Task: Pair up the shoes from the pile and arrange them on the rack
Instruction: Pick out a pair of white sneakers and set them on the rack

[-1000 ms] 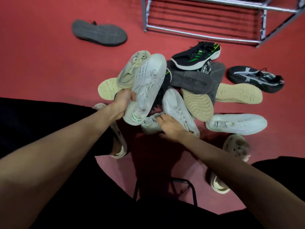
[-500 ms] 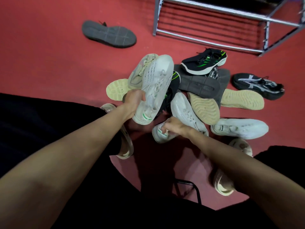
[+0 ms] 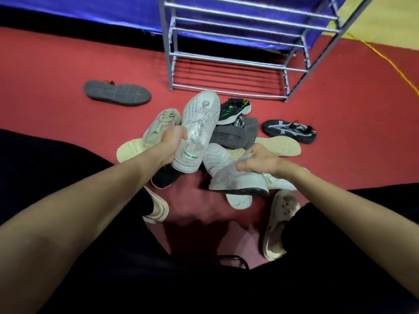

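A: What do I have in each hand?

B: My left hand [image 3: 173, 141] is closed around the middle of a white sneaker [image 3: 197, 130], heel with the green mark toward me, toe pointing to the top of the frame. My right hand [image 3: 260, 162] has its grip closed on a second white sneaker [image 3: 235, 177], pinched at the collar so its dark-edged sole hangs toward the lower right.

A: Why hold them like that?

B: I judge it is for comparison: both are lifted clear of the pile [image 3: 233, 137] at centre frame, so I can check them side by side as a pair. The right one is blurred, so I cannot confirm that it matches.

A: And the rack?

B: The rack [image 3: 226, 60] stands at upper centre, beyond the pile, and I see no shoes on its rails. A black shoe with green stripes [image 3: 235, 108] lies just below it, a black and white one [image 3: 289, 131] at right, and a grey shoe, sole up [image 3: 116, 93], well apart at upper left.

A: Next?

B: If they match, I would carry both up to a rail together.
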`<state>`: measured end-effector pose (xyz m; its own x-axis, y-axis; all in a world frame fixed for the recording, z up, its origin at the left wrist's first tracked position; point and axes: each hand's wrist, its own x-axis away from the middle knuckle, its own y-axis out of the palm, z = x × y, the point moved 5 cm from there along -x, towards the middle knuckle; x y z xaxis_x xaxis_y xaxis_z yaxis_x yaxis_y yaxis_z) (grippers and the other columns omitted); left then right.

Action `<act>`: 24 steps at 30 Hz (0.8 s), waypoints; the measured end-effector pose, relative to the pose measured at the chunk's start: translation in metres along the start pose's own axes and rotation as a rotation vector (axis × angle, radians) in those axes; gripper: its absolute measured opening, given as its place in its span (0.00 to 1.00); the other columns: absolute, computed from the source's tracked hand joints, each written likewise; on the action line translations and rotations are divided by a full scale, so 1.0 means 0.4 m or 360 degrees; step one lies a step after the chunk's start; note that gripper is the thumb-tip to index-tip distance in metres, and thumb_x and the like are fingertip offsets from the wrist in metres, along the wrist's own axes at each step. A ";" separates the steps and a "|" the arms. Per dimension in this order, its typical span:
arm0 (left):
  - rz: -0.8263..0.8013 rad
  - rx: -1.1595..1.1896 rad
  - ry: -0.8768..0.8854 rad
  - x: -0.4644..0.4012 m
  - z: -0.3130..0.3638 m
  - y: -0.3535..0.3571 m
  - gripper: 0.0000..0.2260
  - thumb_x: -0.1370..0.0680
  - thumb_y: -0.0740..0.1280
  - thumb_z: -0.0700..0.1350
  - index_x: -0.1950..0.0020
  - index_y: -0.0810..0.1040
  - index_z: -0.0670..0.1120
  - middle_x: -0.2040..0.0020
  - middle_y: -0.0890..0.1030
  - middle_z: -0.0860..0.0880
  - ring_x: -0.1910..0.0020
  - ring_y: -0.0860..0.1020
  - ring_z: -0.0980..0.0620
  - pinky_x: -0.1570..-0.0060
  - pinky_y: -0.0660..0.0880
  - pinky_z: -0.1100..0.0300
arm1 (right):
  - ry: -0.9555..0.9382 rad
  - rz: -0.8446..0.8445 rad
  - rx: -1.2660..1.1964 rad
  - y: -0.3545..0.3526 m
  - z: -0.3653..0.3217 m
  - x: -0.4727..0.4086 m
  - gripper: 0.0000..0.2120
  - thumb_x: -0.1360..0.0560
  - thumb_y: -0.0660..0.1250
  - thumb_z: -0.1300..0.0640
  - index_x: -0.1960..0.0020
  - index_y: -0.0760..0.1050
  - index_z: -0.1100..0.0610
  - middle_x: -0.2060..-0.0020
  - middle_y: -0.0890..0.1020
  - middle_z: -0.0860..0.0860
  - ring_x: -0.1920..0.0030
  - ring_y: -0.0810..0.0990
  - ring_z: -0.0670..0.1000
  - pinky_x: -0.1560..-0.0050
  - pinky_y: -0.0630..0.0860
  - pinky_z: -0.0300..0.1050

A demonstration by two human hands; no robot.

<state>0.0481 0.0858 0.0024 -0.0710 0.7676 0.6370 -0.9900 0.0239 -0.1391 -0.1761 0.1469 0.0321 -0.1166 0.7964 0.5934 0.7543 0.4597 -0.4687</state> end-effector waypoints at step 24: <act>-0.0187 -0.0071 -0.0145 -0.132 -0.004 0.050 0.24 0.36 0.66 0.42 0.40 0.78 0.41 0.42 0.81 0.43 0.44 0.79 0.44 0.48 0.79 0.52 | -0.0401 0.0632 0.0793 0.024 0.070 -0.272 0.06 0.30 0.67 0.58 0.59 0.73 0.61 0.51 0.69 0.58 0.47 0.71 0.59 0.48 0.72 0.51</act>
<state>0.0322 0.0468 -0.0353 0.0323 0.6965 0.7168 -0.9859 0.1402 -0.0918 -0.1743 0.0756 -0.0551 -0.0849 0.9813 0.1724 0.3905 0.1920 -0.9004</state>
